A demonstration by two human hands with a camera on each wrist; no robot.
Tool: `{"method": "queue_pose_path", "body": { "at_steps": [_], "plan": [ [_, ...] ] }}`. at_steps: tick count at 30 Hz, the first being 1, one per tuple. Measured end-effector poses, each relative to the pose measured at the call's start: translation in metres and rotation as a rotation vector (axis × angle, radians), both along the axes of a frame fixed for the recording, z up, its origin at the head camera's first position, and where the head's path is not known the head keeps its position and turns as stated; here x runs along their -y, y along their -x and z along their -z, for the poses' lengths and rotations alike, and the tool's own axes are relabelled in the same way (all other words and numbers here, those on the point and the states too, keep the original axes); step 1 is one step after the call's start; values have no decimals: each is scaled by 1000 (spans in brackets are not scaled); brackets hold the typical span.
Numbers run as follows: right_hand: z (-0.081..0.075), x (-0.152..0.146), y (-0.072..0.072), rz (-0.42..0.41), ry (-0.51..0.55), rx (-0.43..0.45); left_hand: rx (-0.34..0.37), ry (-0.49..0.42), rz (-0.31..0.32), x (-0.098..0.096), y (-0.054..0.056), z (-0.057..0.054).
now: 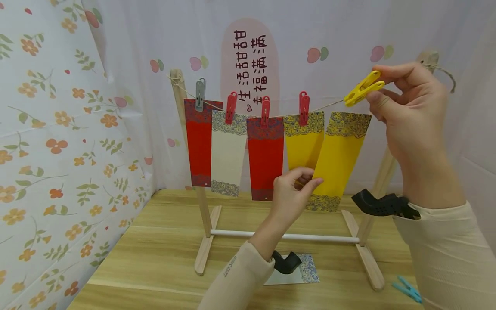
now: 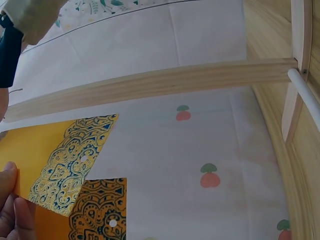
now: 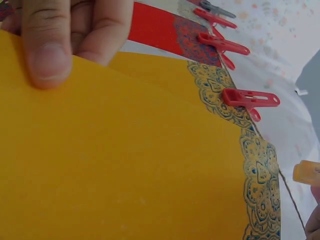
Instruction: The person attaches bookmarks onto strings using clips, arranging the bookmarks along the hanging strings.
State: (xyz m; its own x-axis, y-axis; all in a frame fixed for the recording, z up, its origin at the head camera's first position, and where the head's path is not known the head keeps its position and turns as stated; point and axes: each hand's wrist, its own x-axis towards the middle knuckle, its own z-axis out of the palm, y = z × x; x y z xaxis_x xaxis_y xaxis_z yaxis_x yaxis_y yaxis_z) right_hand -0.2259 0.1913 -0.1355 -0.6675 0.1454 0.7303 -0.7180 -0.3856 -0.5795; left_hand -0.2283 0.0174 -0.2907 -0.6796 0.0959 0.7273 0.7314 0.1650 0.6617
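Observation:
My left hand (image 1: 292, 189) pinches the side edge of a yellow card (image 1: 341, 150) with patterned bands at both ends. That card leans a little, its top just below the string, and overlaps another yellow card (image 1: 302, 148) hanging behind it. My right hand (image 1: 418, 99) holds a yellow clothespin (image 1: 360, 90) by its handles, between thumb and fingers, with its tip right at the string and above the held card. In the right wrist view, the held card's patterned end (image 3: 262, 185) lies beside the string (image 3: 290, 195), and the clothespin (image 3: 306, 172) is at the right edge.
A wooden stand (image 1: 180, 99) carries the string. Red clothespins (image 1: 265, 112) and a grey one (image 1: 200, 94) hold red, white (image 1: 228, 150) and yellow cards. On the table lie a pale patterned card (image 1: 294, 275) and a blue clothespin (image 1: 407, 289). A white rod (image 1: 310, 237) joins the stand's feet.

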Motion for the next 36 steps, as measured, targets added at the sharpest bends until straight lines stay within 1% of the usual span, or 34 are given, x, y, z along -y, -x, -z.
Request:
{"method": "queue_pose_path", "body": {
  "at_steps": [2,6,9,13,17,23,28,32,36],
  "plan": [
    [-4,1,1,19,-12,9,-2,-10,-6,-2,1,1],
    [-11,2,3,27,-29,30,-10,-20,-11,-5,2,2],
    [-15,2,4,32,-48,45,-9,-33,-4,-7,4,2],
    [-20,0,5,57,-103,70,11,-45,-10,-9,5,1],
    [-25,-1,6,72,-168,119,34,-60,-15,-12,8,2],
    [-26,-6,9,79,-244,206,44,-87,-14,-14,10,4],
    [-25,-9,11,99,-295,253,14,-92,-17,-16,11,5],
    [-25,-12,12,94,-330,266,3,-84,-23,-19,13,5],
    [-26,-16,13,72,-344,263,17,-79,-29,-21,13,6]
  ]
}}
